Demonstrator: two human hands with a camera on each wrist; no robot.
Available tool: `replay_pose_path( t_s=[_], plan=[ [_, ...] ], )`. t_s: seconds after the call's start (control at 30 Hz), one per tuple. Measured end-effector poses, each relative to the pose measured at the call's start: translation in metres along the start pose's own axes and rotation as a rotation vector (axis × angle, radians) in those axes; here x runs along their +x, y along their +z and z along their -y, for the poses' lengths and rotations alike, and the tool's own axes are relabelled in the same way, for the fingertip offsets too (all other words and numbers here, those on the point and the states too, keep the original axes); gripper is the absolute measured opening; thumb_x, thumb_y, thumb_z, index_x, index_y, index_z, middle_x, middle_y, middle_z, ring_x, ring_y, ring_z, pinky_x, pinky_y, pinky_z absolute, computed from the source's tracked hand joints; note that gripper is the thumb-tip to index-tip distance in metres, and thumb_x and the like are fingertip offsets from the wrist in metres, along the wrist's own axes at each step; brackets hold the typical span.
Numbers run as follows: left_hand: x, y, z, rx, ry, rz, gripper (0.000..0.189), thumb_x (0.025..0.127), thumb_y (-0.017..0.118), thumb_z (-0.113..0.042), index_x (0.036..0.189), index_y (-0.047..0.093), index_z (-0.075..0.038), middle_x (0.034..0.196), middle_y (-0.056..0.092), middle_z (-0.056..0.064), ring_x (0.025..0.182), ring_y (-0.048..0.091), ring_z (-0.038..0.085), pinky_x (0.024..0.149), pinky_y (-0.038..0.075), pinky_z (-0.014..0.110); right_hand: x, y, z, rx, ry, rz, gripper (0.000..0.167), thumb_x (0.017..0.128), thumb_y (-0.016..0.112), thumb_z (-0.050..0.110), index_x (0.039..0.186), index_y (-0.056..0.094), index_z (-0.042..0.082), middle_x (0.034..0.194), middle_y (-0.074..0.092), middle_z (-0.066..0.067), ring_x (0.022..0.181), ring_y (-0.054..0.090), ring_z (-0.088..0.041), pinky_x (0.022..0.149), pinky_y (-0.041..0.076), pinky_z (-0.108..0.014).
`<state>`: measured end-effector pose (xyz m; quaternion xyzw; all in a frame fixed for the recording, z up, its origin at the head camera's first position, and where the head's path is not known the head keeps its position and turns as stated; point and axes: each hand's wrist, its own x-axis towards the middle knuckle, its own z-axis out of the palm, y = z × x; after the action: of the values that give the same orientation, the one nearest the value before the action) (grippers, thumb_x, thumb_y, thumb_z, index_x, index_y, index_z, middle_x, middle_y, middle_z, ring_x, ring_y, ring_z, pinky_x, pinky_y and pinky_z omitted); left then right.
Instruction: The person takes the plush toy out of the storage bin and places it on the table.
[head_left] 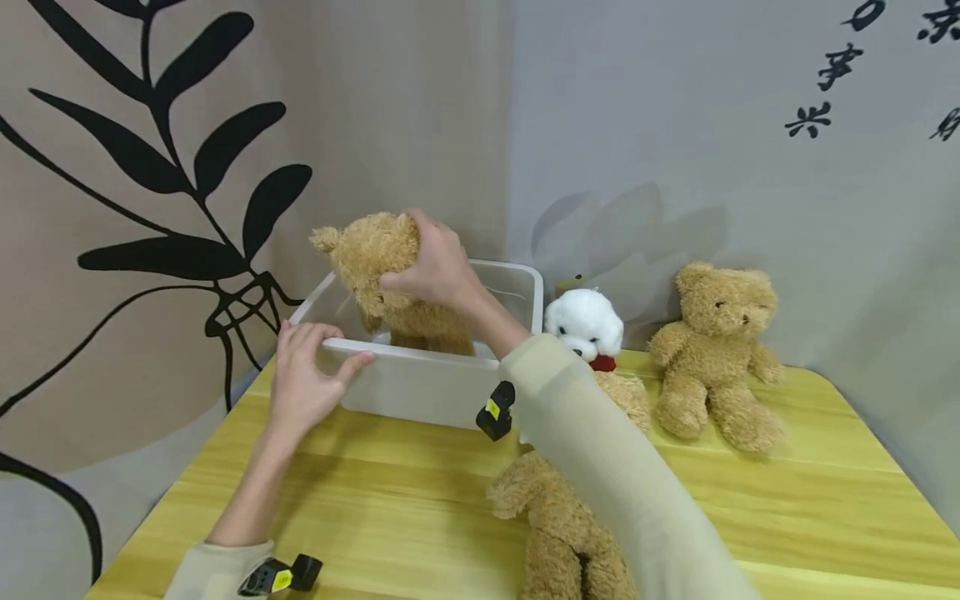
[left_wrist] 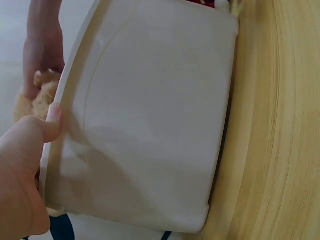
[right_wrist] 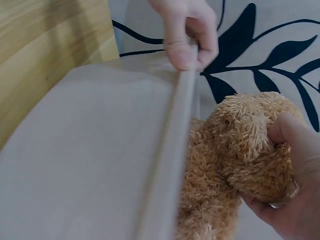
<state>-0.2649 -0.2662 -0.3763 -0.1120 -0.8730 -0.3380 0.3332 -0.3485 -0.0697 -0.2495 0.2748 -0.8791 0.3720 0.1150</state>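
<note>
A fluffy tan teddy bear (head_left: 371,250) is partly inside a white plastic bin (head_left: 420,390), its head above the rim. My right hand (head_left: 438,262) grips the bear's head from the right, thumb across the face and fingers behind. In the right wrist view the thumb and fingers of the right hand (right_wrist: 305,175) press into the bear's fur (right_wrist: 245,150). At the bin's near left corner, my left hand (head_left: 309,375) holds the rim, its thumb on the outer wall. The left wrist view shows the left thumb (left_wrist: 52,120) over the rim. The bear's lower end is hidden by the bin wall.
Right of the bin sits a white plush dog (head_left: 585,321) with red at its neck. Another tan bear (head_left: 712,350) leans near the back wall. A further bear (head_left: 562,525) lies on the wooden table (head_left: 390,500), partly behind my right sleeve.
</note>
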Motion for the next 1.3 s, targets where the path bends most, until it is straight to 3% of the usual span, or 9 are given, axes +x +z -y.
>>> replay_pose_path(
  t_s=[0.13, 0.33, 0.6, 0.83, 1.07, 1.3],
  plan=[
    [0.000, -0.002, 0.002, 0.006, -0.011, 0.012, 0.052, 0.081, 0.085, -0.031, 0.107, 0.061, 0.007, 0.110, 0.064, 0.025, 0.126, 0.047, 0.046, 0.126, 0.001, 0.045, -0.003, -0.017, 0.007, 0.079, -0.009, -0.052, 0.089, 0.076, 0.085, 0.018, 0.150, 0.037, 0.006, 0.117, 0.064, -0.009, 0.095, 0.062, -0.019, 0.077, 0.056, -0.025],
    [0.000, -0.007, 0.004, 0.011, -0.008, -0.006, 0.050, 0.080, 0.086, -0.028, 0.107, 0.062, 0.007, 0.108, 0.064, 0.026, 0.122, 0.048, 0.045, 0.126, 0.003, 0.046, -0.006, -0.046, 0.020, 0.156, -0.050, -0.148, 0.078, 0.076, 0.083, 0.017, 0.143, 0.044, 0.011, 0.117, 0.065, -0.005, 0.098, 0.062, -0.016, 0.080, 0.054, -0.025],
    [-0.002, -0.008, 0.007, 0.004, 0.005, -0.025, 0.049, 0.080, 0.086, -0.025, 0.107, 0.062, 0.008, 0.107, 0.064, 0.027, 0.118, 0.050, 0.045, 0.126, 0.005, 0.046, -0.012, -0.096, 0.026, 0.258, -0.022, -0.253, 0.066, 0.078, 0.078, 0.014, 0.137, 0.048, 0.016, 0.121, 0.063, -0.005, 0.102, 0.063, -0.017, 0.080, 0.058, -0.027],
    [-0.001, -0.008, 0.009, 0.011, 0.009, -0.028, 0.050, 0.080, 0.086, -0.026, 0.107, 0.062, 0.008, 0.107, 0.064, 0.027, 0.120, 0.048, 0.046, 0.126, 0.005, 0.046, -0.027, -0.151, 0.021, 0.322, -0.096, -0.372, 0.063, 0.080, 0.074, 0.007, 0.137, 0.048, 0.012, 0.122, 0.057, -0.005, 0.105, 0.060, -0.019, 0.083, 0.058, -0.032],
    [-0.002, -0.007, 0.008, 0.011, -0.003, -0.031, 0.050, 0.080, 0.086, -0.025, 0.109, 0.062, 0.008, 0.108, 0.063, 0.027, 0.121, 0.046, 0.046, 0.126, 0.005, 0.047, -0.047, -0.203, 0.011, 0.483, -0.127, -0.479, 0.056, 0.079, 0.066, -0.004, 0.131, 0.051, 0.010, 0.121, 0.055, -0.007, 0.105, 0.057, -0.020, 0.082, 0.055, -0.035],
    [-0.003, -0.008, 0.011, 0.016, 0.003, -0.033, 0.049, 0.081, 0.086, -0.026, 0.108, 0.062, 0.008, 0.108, 0.063, 0.028, 0.121, 0.046, 0.046, 0.126, 0.004, 0.048, -0.076, -0.247, -0.008, 0.602, -0.121, -0.558, 0.053, 0.076, 0.061, -0.014, 0.124, 0.056, 0.009, 0.116, 0.057, -0.011, 0.100, 0.058, -0.021, 0.070, 0.058, -0.024]
  ],
)
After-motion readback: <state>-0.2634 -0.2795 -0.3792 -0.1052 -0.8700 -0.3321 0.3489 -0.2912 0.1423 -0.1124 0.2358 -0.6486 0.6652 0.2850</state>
